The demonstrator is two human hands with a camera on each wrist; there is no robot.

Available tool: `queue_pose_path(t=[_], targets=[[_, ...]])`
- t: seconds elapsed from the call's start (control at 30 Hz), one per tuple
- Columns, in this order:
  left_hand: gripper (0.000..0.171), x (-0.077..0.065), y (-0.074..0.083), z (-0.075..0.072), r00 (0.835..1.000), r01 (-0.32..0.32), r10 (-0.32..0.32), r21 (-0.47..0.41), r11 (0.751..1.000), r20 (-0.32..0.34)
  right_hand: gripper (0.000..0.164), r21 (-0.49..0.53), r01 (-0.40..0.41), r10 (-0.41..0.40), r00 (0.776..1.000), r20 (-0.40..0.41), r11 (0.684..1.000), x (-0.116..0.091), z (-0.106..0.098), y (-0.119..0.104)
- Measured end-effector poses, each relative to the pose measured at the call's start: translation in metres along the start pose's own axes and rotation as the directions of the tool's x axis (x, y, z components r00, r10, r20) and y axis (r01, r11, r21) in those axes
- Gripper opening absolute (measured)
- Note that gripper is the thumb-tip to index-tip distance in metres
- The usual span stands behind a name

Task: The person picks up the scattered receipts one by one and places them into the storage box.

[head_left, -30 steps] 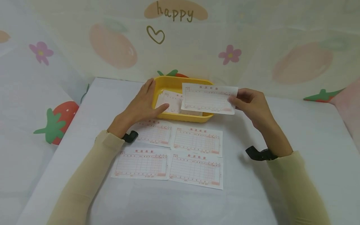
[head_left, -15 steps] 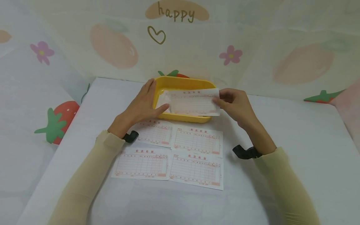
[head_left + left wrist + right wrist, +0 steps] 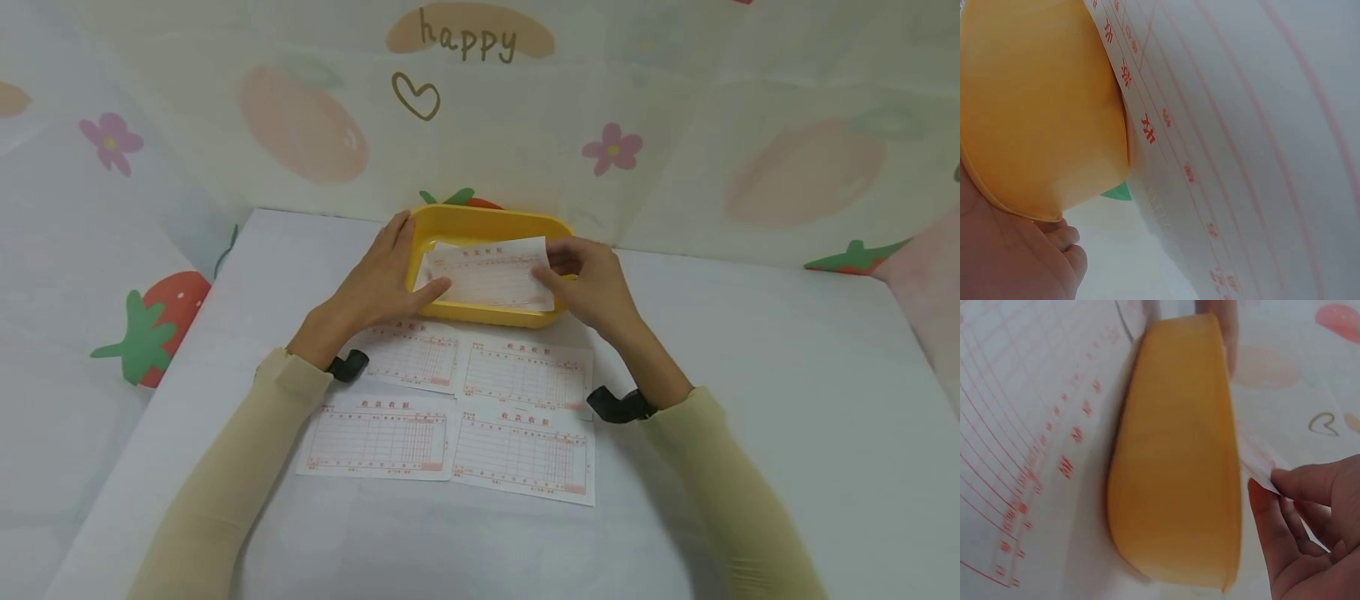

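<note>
At the back of the table, a yellow plastic basket (image 3: 491, 318) holds white receipt slips printed in red. My left hand (image 3: 371, 279) holds its left end, the thumb reaching over the front rim and the fingers along the outer side. Between right thumb and fingers, my right hand (image 3: 596, 287) pinches the right edge of a receipt slip (image 3: 491, 279), which lies tilted over the basket's opening. In the right wrist view that slip (image 3: 1259, 456) shows beyond the rim, partly hidden by the basket wall (image 3: 1172, 462). Any slips beneath it are mostly covered.
In front of the basket lie more receipt slips in two rows: a back left slip (image 3: 412, 358) partly under my left wrist, a back right slip (image 3: 525, 375), a front left slip (image 3: 375, 437) and a front right slip (image 3: 521, 454). A patterned cloth (image 3: 525, 108) hangs behind.
My right hand has moved left with the receipt slip, carrying it from beyond the basket's right end to over the slips inside. My left hand has stayed on the basket.
</note>
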State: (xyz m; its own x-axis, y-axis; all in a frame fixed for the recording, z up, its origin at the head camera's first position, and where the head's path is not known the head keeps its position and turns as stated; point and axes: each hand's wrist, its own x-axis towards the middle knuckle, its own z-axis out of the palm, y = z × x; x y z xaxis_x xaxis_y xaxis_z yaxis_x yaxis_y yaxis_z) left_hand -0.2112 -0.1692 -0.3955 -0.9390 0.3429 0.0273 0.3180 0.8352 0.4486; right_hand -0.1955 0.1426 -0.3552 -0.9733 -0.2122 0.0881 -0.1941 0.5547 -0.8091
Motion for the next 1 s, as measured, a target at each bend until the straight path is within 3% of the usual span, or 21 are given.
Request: queue_pose_path(t=[0.2,0.53,1.0], targets=[[0.113,0.000,0.000,0.000,1.000,0.000,0.000,-0.001,1.000,-0.001,0.045,-0.023,0.036,-0.037,0.999,-0.016,0.999,-0.001,0.012,-0.001],[0.114,-0.001,0.000,0.001,1.000,0.007,-0.007,-0.012,1.000,-0.002,0.037,-0.053,0.136,-0.139,0.988,-0.068,0.989,-0.008,0.016,-0.001],[0.115,-0.001,0.002,-0.001,1.000,0.020,-0.020,-0.007,1.000,0.011,0.026,-0.061,0.240,-0.247,0.956,-0.158,0.969,-0.044,0.005,0.010]])
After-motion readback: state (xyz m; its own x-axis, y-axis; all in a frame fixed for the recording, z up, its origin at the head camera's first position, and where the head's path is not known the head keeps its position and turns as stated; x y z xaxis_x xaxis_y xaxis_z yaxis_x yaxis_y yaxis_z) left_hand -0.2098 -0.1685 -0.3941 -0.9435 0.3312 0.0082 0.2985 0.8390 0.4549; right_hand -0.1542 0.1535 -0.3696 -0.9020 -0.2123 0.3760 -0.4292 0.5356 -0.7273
